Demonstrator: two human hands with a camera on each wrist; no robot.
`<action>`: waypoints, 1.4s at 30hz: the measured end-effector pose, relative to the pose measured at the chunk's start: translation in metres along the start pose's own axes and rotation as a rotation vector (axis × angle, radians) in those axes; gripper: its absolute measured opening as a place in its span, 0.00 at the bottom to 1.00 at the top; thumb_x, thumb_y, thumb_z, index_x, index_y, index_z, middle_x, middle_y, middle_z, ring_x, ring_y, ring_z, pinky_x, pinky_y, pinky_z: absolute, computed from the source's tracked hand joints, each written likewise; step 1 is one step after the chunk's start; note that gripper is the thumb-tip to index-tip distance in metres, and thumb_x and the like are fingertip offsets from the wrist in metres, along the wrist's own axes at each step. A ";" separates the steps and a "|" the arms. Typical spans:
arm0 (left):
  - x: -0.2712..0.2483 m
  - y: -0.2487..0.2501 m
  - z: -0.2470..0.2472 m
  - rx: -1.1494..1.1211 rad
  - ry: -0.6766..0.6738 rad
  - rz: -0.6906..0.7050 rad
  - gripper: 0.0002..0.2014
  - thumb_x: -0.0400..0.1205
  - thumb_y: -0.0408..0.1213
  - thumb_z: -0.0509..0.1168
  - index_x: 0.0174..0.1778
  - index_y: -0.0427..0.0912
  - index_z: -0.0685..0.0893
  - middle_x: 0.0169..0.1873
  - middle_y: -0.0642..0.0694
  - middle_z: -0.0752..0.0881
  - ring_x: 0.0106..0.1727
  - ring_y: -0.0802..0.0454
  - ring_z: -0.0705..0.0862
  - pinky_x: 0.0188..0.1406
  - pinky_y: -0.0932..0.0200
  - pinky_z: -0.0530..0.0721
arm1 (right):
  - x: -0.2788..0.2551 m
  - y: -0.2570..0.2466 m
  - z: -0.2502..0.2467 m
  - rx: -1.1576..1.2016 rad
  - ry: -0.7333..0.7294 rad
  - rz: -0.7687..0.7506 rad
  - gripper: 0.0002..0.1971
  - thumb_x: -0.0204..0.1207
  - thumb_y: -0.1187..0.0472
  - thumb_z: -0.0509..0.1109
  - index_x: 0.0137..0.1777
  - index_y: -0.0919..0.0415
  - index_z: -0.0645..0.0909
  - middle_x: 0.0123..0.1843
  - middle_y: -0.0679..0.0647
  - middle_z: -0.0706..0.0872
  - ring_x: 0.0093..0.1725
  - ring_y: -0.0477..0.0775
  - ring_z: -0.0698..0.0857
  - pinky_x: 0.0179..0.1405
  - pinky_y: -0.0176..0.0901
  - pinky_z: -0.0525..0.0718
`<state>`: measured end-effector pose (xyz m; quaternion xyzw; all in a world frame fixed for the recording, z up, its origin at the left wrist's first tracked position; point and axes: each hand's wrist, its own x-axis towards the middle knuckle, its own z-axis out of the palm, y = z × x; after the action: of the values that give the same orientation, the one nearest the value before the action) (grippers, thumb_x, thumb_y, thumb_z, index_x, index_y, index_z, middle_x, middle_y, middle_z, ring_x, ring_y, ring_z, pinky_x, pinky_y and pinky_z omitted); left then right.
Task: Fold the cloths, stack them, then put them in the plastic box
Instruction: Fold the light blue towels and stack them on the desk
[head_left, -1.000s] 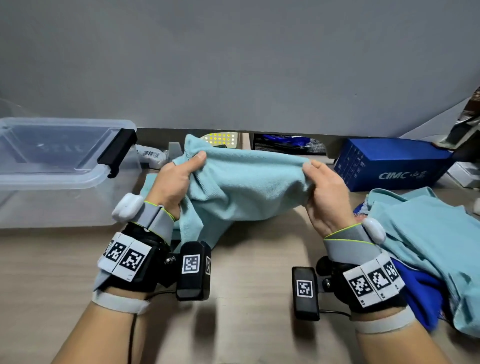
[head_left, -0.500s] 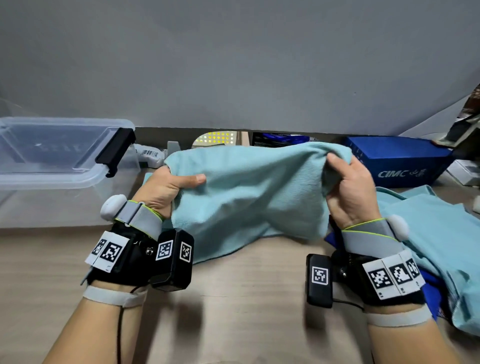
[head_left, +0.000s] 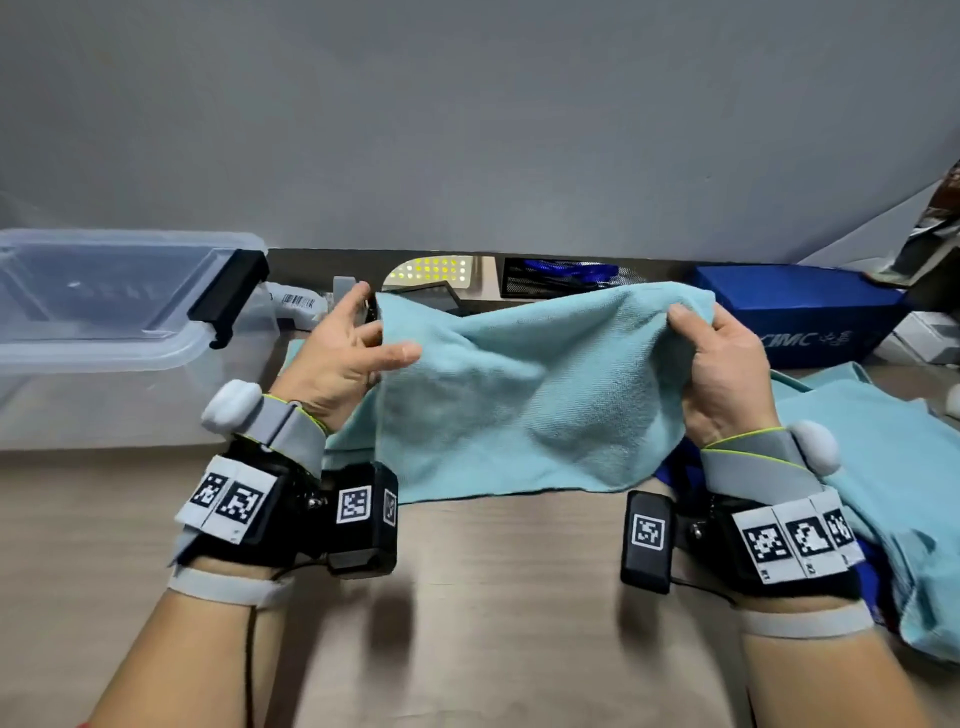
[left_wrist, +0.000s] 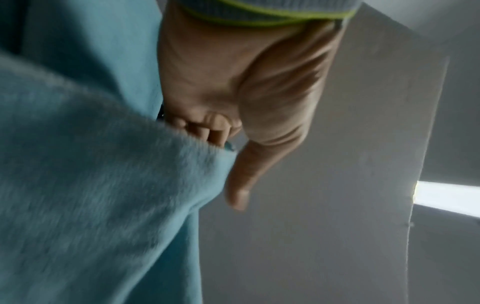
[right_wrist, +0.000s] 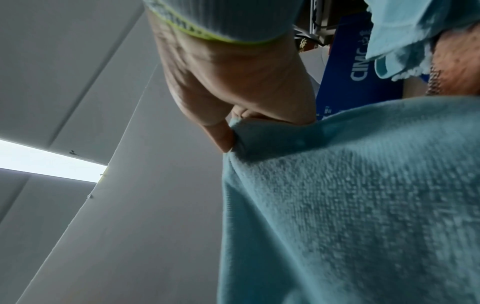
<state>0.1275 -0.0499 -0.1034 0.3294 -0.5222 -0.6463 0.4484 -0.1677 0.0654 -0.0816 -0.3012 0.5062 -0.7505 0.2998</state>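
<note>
Both hands — left hand (head_left: 340, 358) and right hand (head_left: 724, 374) — pinch the top corners of the light-blue terry cloth (head_left: 524, 400), held spread above the wooden table (head_left: 493, 597).

The wooden desk (head_left: 493, 597) carried a clear plastic box (head_left: 104, 353) at its left edge, a blue carton (head_left: 810, 322) toward the back right, and a heap of teal cloths (head_left: 893, 467) along its right edge.

The teal cloth (head_left: 524, 395) hides both hands' fingers behind it. The plastic box (head_left: 104, 358) runs off the left edge. Both wrist views are blurred.
</note>
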 end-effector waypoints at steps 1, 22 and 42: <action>0.000 -0.001 0.000 0.064 0.030 0.011 0.49 0.68 0.16 0.74 0.83 0.41 0.58 0.51 0.37 0.88 0.45 0.54 0.89 0.45 0.60 0.88 | 0.001 0.000 -0.002 -0.003 -0.003 0.015 0.08 0.79 0.70 0.67 0.53 0.65 0.86 0.47 0.58 0.90 0.46 0.53 0.87 0.49 0.44 0.86; -0.020 0.046 -0.010 0.063 0.260 0.358 0.24 0.68 0.23 0.74 0.59 0.47 0.88 0.49 0.50 0.90 0.49 0.55 0.85 0.56 0.62 0.83 | 0.003 -0.025 -0.027 -0.127 -0.129 -0.079 0.19 0.71 0.68 0.75 0.62 0.62 0.83 0.45 0.51 0.94 0.45 0.47 0.89 0.52 0.38 0.87; -0.001 0.016 -0.010 0.363 0.444 0.328 0.08 0.83 0.36 0.67 0.39 0.49 0.79 0.29 0.48 0.76 0.32 0.55 0.69 0.33 0.60 0.68 | 0.009 -0.002 -0.027 -0.251 0.047 -0.020 0.06 0.81 0.58 0.71 0.42 0.56 0.83 0.37 0.50 0.82 0.36 0.45 0.78 0.34 0.36 0.80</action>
<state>0.1406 -0.0541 -0.0902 0.4482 -0.5646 -0.3743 0.5833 -0.1938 0.0749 -0.0867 -0.3237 0.6001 -0.6909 0.2403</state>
